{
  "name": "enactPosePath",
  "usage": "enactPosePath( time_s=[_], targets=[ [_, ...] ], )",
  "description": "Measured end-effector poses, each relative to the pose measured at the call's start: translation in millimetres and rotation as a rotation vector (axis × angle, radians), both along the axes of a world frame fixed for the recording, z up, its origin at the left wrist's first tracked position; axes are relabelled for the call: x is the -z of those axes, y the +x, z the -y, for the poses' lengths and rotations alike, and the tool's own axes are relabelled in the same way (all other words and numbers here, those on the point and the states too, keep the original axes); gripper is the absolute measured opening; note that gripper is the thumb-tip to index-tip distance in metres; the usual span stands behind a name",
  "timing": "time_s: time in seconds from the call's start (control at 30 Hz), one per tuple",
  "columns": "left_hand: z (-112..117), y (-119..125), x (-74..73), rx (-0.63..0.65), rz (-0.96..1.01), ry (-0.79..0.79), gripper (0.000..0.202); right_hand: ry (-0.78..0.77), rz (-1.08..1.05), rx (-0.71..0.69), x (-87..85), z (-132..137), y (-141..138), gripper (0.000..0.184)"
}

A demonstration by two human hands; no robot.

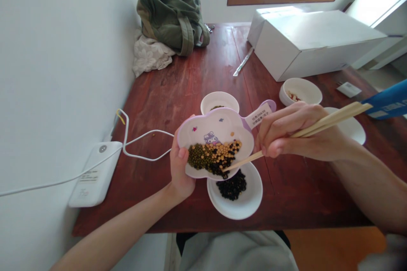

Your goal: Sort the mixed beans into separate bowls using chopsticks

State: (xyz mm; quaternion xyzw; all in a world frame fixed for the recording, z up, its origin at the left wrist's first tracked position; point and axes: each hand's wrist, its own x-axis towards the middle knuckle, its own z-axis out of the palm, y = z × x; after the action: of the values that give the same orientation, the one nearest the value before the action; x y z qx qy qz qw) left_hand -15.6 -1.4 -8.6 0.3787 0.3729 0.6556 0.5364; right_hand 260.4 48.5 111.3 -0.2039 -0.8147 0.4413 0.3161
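My left hand point(180, 165) grips the left rim of a lilac cartoon plate point(216, 129) and holds it tilted above the table. A mix of green, yellow and black beans point(212, 156) lies at its lower edge. My right hand point(294, 135) is closed on a pair of wooden chopsticks point(330, 120); their tips reach into the black beans at the plate's lower rim. Directly below stands a white bowl point(244, 205) with black beans point(232, 186) in it.
A white bowl point(219, 100) sits behind the plate, two more white bowls point(302, 89) to the right. A large white box point(311, 40) and a green bag point(173, 15) lie at the back. A white power bank point(95, 173) with cable lies left. A blue packet point(388, 100) shows at the right edge.
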Motion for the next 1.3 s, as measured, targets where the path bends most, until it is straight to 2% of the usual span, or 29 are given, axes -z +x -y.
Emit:
enactPosePath(
  time_s=[0.37,0.53,0.7,0.9,1.3],
  targets=[
    [2.4,0.3,-4.0,-0.031,-0.018,-0.037,0.051,-0.009,-0.02,-0.014,1.4,-2.1,0.9,0.032],
    [2.1,0.5,-5.9,0.0,-0.024,-0.066,0.056,-0.008,-0.02,-0.004,2.8,-1.2,-0.7,0.036],
    [2.7,-0.1,0.6,-0.086,-0.067,-0.06,0.053,-0.027,-0.042,0.003,6.1,-0.6,-1.3,0.036],
    [0.9,-2.1,3.9,0.005,-0.065,-0.047,0.067,-0.039,-0.063,0.009,14.8,-2.1,-4.9,0.031],
    [0.3,-5.3,-0.7,0.003,-0.103,0.002,0.067,-0.028,-0.078,0.038,24.4,-0.6,-5.4,0.03]
  ],
)
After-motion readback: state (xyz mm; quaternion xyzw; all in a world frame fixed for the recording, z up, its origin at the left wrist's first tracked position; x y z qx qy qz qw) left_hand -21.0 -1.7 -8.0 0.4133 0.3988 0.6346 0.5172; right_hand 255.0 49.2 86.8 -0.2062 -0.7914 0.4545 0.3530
